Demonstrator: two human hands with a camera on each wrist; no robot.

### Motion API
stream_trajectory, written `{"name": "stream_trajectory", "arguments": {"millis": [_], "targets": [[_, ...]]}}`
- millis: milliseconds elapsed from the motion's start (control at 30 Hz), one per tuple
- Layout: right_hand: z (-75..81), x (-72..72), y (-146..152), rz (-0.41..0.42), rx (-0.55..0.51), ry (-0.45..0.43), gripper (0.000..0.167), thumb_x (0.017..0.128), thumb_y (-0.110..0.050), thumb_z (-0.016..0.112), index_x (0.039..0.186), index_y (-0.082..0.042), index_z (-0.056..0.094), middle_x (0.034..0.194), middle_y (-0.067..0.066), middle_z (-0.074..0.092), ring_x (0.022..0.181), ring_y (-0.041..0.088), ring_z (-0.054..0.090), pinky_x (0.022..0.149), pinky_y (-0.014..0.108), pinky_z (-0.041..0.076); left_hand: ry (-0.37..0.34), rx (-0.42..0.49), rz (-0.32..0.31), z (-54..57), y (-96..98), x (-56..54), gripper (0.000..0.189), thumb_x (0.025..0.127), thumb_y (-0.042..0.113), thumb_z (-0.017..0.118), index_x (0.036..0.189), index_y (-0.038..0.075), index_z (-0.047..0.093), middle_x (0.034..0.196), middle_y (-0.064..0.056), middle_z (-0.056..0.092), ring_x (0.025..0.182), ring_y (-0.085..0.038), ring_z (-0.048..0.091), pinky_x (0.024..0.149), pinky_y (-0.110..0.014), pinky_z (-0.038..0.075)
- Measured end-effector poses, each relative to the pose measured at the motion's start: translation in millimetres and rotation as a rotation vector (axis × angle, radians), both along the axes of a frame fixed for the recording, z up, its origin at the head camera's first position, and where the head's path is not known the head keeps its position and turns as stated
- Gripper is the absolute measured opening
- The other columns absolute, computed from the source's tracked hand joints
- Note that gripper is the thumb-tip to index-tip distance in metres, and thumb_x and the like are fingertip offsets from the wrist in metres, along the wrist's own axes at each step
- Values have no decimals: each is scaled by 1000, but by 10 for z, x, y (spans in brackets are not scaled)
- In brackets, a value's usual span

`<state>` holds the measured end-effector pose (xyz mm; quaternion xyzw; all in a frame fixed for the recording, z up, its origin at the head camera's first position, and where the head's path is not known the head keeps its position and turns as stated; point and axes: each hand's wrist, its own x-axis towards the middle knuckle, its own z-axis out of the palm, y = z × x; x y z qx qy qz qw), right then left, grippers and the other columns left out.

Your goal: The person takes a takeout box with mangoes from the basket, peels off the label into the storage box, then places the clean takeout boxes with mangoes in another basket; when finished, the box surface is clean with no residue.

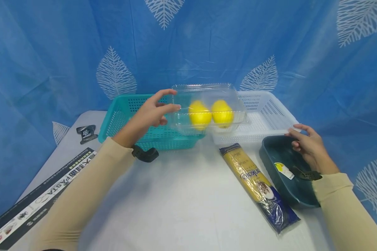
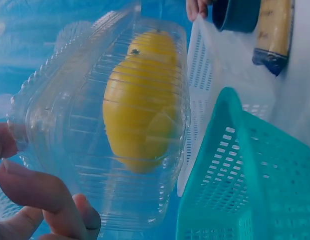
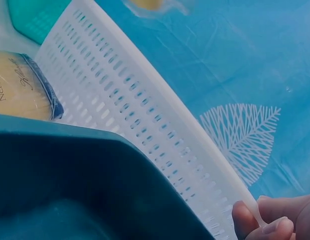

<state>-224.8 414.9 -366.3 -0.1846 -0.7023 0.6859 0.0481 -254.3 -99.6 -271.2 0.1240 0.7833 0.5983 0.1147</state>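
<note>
My left hand point(image 1: 150, 113) pinches the left end of a clear plastic clamshell box point(image 1: 182, 122) between thumb and fingers. Two yellow lemons point(image 1: 200, 115) lie side by side inside it, seen through the ribbed wall in the left wrist view. The box is held up over the inner ends of a teal basket point(image 1: 122, 111) and a white basket point(image 1: 270, 108). At the right, my right hand point(image 1: 309, 144) pinches the white basket's near right corner between thumb and fingers, with its wrist above a dark teal basin point(image 1: 289, 157).
A pack of spaghetti point(image 1: 248, 177) lies slantwise left of the basin. On the left are a long black-and-white pasta box point(image 1: 50, 191) and a small black packet point(image 1: 87, 133). A blue curtain point(image 1: 207, 45) with white leaves hangs behind the baskets.
</note>
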Motion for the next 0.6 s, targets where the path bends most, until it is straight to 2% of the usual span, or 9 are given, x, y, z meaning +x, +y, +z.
{"name": "stream_trajectory", "arguments": {"millis": [167, 300, 400, 500, 600], "targets": [[2, 0, 3, -3, -4, -1, 36, 94, -30, 75, 119, -29, 49, 82, -8, 72, 52, 8, 47, 46, 24, 36, -5, 21, -1, 13, 202, -256, 61, 94, 43, 74, 148, 38, 45, 130, -7, 61, 54, -21, 35, 53, -32, 29], [5, 9, 17, 23, -8, -1, 40, 93, -32, 76, 121, -29, 48, 85, -8, 73, 54, 8, 47, 48, 25, 36, -21, 30, 3, 22, 404, -420, 62, 94, 39, 74, 148, 38, 44, 133, -5, 59, 49, -19, 27, 51, -32, 27], [2, 13, 23, 36, -10, -4, 41, 93, -32, 76, 122, -29, 48, 86, -8, 73, 54, 9, 48, 48, 25, 37, -32, 33, 9, 16, 581, -524, 61, 94, 36, 75, 148, 38, 45, 137, -6, 57, 46, -18, 21, 49, -32, 27], [-1, 14, 28, 34, -10, -7, 39, 94, -32, 76, 122, -30, 48, 86, -8, 73, 54, 8, 48, 48, 25, 37, -52, 37, 12, -2, 760, -616, 62, 94, 34, 76, 147, 37, 46, 140, -7, 56, 44, -17, 21, 47, -31, 27], [-5, 10, 26, 25, 3, -8, 38, 94, -32, 75, 121, -30, 49, 85, -9, 73, 54, 8, 48, 48, 25, 37, -68, 49, 11, -43, 925, -698, 61, 94, 32, 76, 147, 35, 46, 136, -6, 58, 45, -16, 21, 46, -30, 25]]}}
